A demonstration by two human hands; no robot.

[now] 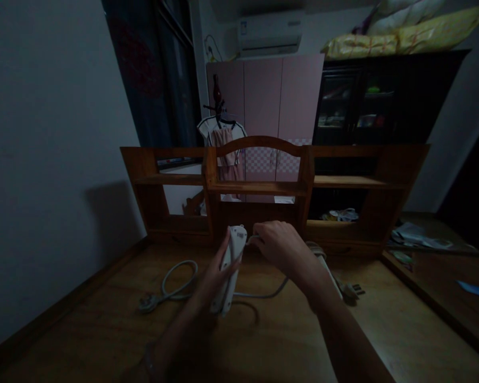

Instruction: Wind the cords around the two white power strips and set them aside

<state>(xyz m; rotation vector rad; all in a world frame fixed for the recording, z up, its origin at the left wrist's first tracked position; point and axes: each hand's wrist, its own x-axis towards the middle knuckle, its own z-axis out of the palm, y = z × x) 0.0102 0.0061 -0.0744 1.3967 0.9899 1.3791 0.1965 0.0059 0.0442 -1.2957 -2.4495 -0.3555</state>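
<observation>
A white power strip (236, 240) is held upright and a little tilted above the wooden surface, with my left hand (220, 266) wrapped round it. Close to its top end, my right hand (277, 239) pinches the power strip's grey-white cord. Part of that cord (263, 296) loops down behind and runs left along the surface to a coil and a plug (147, 304). Partly covered by my right forearm, a second white power strip (330, 274) lies on the surface; a three-pin plug (353, 290) sits beside it.
A wooden shelf unit (259, 187) stands across the far edge of the wooden surface (287, 346). On the left rises a plain wall (56, 159). Farther back are pink cabinets (263, 96), a dark cabinet (415, 106) and clothes on a stand (223, 138).
</observation>
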